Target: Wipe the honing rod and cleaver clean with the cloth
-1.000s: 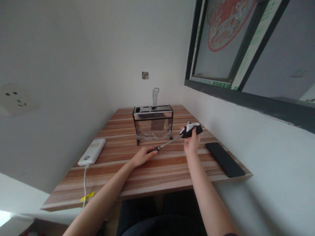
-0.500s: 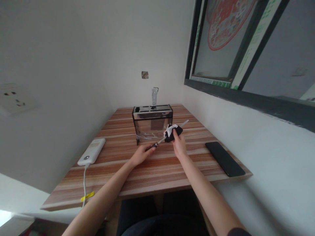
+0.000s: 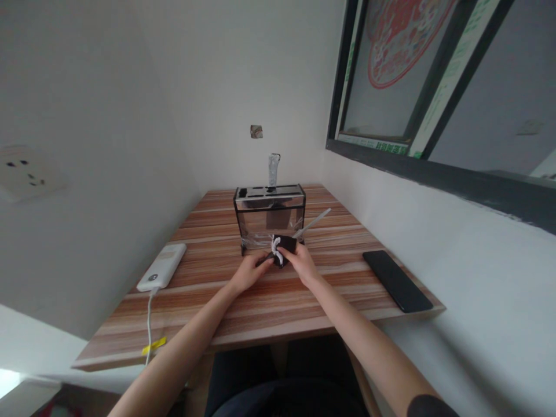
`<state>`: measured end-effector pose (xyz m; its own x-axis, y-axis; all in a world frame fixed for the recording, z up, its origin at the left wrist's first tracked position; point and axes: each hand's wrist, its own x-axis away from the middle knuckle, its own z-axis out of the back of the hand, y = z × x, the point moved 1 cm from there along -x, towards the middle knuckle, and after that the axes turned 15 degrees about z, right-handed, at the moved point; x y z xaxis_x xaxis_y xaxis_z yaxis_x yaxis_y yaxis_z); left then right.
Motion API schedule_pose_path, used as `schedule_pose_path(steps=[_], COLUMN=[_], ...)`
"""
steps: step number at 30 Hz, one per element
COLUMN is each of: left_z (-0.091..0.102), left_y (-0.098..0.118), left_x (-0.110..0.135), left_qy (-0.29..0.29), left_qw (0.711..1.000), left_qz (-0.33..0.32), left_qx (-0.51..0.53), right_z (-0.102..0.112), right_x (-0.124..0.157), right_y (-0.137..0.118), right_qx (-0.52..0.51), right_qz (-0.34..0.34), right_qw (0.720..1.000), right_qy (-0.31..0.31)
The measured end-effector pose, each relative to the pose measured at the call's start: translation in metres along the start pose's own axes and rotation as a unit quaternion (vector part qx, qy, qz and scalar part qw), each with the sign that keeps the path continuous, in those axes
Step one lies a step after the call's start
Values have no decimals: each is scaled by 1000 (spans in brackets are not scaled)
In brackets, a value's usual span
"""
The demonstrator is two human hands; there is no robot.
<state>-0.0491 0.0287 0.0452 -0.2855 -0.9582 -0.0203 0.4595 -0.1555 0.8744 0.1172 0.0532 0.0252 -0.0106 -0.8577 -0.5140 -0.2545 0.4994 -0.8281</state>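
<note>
My left hand (image 3: 252,271) is closed round the dark handle of a knife, low over the table in front of the knife block. Its long, narrow, pale blade (image 3: 313,223) points away to the right. My right hand (image 3: 303,263) grips a black and white cloth (image 3: 286,243) folded round the blade close to the handle, so that part of the blade is hidden. Just behind both hands stands the knife block (image 3: 269,204), with a see-through front, dark frame and slotted metal top. An upright handle wrapped in clear plastic (image 3: 273,169) sticks up from it.
On the wood-grain table (image 3: 217,231), a white power bank (image 3: 163,267) with a cable (image 3: 149,324) lies at the left. Yellow tape (image 3: 154,346) marks the front edge. A black phone (image 3: 396,281) lies at the right. Walls and a window frame (image 3: 373,152) bound the table.
My right hand and the cloth have slid down the blade, leftward and toward me, to the handle. More of the blade's far end now shows. My left hand has stayed nearly still.
</note>
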Motion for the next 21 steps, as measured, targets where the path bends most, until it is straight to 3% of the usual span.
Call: schedule_pose_path(steps=[5, 11, 21], left_z=[0, 0, 1], left_y=[2, 1, -7], left_x=[-1, -2, -5], left_qy=[14, 18, -12], left_qw=[1000, 999, 998], left_qz=[-6, -12, -12], left_qx=[-20, -38, -62], right_z=[1, 12, 37], right_x=[-3, -13, -27], right_y=[-3, -10, -30], right_qx=[-24, -78, -174], right_qz=[11, 31, 75], right_qw=[999, 988, 947], right_qy=[38, 127, 259])
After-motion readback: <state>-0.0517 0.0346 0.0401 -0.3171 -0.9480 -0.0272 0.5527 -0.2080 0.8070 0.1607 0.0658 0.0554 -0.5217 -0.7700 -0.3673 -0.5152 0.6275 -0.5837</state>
